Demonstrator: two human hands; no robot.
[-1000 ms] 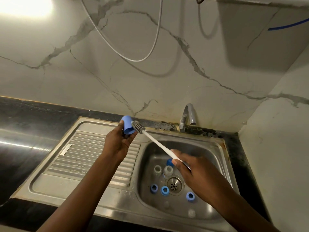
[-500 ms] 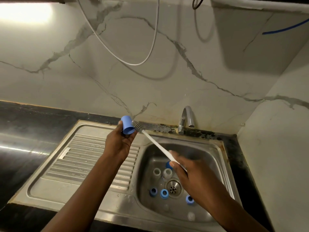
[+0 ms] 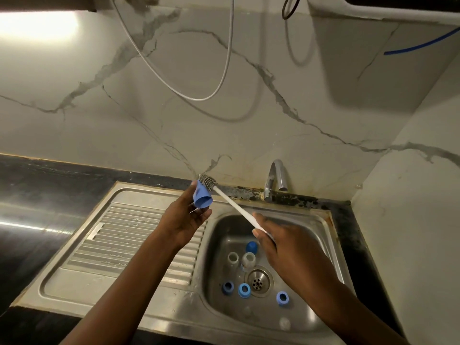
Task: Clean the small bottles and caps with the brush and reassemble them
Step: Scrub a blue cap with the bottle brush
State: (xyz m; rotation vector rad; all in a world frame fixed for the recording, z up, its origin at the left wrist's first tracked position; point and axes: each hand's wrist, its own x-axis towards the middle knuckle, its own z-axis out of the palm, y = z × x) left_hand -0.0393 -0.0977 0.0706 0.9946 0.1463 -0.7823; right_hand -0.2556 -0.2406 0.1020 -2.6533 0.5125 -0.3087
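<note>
From my remote seat I see the left hand (image 3: 185, 217) raised over the inner edge of the drainboard (image 3: 129, 235), its fingers and thumb curled round a blue cap (image 3: 202, 195); the cap's open mouth faces down towards the camera. The right hand (image 3: 286, 247) hovers above the sink basin (image 3: 321, 235) and pinches the low end of the brush (image 3: 231, 202) by its white handle; the handle slants up to the left, and the grey bristle head lies against the cap's far end, outside it.

Down in the basin, two clear bottles (image 3: 233, 258) stand side by side just behind the drain (image 3: 258, 282); a blue piece (image 3: 251, 246) sits behind them, partly hidden by the right hand; three blue caps (image 3: 244, 290) lie open side up around the front of the drain. The tap (image 3: 276, 178) rises at the basin's back rim; a dark counter (image 3: 37, 190) flanks the sink; a white cable (image 3: 199, 98) loops across the marbled wall (image 3: 99, 125).
</note>
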